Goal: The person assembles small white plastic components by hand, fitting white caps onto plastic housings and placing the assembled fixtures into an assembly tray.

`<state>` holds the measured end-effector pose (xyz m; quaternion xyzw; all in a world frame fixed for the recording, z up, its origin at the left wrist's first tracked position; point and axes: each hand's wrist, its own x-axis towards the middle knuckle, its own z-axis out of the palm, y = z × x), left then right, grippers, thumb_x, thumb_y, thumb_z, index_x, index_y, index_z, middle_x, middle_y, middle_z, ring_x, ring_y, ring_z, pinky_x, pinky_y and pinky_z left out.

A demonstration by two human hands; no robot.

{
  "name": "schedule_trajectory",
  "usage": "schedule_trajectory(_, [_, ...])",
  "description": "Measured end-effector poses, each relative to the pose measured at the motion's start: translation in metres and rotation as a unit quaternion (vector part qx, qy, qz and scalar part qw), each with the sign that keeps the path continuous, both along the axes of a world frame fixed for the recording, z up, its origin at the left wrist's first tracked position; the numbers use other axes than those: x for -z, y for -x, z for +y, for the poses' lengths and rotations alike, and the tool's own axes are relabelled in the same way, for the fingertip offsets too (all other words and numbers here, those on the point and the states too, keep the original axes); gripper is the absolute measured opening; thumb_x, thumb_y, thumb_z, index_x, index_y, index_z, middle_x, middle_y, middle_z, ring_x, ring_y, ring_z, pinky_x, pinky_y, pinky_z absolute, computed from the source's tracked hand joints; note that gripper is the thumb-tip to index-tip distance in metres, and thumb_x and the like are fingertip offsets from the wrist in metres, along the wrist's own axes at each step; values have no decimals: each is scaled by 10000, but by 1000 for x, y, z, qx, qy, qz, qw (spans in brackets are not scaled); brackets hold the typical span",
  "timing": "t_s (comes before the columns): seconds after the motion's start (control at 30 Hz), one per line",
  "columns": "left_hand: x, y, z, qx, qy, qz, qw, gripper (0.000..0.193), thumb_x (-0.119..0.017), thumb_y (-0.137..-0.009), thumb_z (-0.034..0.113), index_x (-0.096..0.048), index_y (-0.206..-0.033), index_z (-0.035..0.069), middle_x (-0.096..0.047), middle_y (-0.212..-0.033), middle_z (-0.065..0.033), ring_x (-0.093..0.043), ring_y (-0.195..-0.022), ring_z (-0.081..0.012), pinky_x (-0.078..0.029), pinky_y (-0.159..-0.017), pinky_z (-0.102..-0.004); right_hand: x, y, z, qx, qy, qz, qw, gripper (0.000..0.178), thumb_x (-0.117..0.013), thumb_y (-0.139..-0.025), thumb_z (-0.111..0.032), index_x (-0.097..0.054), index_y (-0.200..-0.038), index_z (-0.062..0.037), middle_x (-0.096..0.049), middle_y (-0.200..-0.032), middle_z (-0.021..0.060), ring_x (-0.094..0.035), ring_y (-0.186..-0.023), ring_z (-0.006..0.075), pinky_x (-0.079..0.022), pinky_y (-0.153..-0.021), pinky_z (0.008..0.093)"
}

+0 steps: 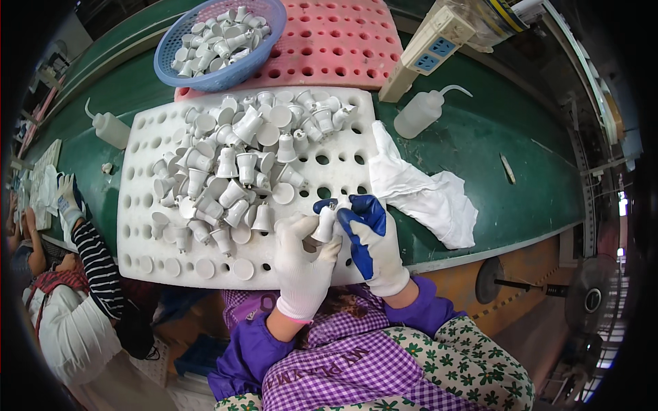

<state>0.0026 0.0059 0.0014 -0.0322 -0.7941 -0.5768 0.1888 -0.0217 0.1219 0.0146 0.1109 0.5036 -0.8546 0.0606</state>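
My left hand [303, 264], in a white glove, is closed on a white spotlight bulb [324, 226] with metal pins at its upper end. Beside it my right hand [377, 243], in a white glove with blue-coated fingers, is pinched close to the bulb's pin end. A small white bit shows at its fingertips, too little of it to name. Just beyond both hands, a heap of similar white bulbs [236, 164] lies on a white foam board [147, 229] with rows of holes. Several bulbs sit face up in the board's near row.
A crumpled white cloth [435, 198] lies right of the board. Squeeze bottles stand at right [419, 114] and left [110, 129]. Behind, a blue basket [236, 75] of bulbs rests on pink foam [336, 41], near a socket strip [428, 55]. A co-worker's gloved hand [68, 198] is far left.
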Motion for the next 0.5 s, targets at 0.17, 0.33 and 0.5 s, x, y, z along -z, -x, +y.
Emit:
schedule_trajectory(0.17, [-3,1,-1,-23,27,-12,999,357,-761,-646,-33,-559,-937,13,-549,-916,-107,-540,-747,-220,-458,-605,-301,-6,-1,-5,20,-175,103,979,216,-671,-838,-49,-612,-1037,12,-627,-887,16,-558,-766,42,-468,-677,191])
schedule_trajectory(0.33, [-3,7,-9,17,105,20,994,317,-727,-666,-17,-571,-940,25,-559,-882,-101,-555,-746,-229,-468,-601,-309,-2,16,2,78,-169,73,980,163,-654,-860,-77,-619,-999,-1,-607,-790,-15,-495,-632,16,-397,-551,158])
schedule_trajectory(0.5, [-74,99,-55,-39,-49,-7,998,502,-722,-725,75,-513,-1168,-36,-561,-998,-148,-615,-815,-205,-496,-709,-314,9,12,3,74,-193,67,976,193,-643,-875,-92,-607,-1041,0,-618,-815,2,-522,-641,18,-388,-528,156])
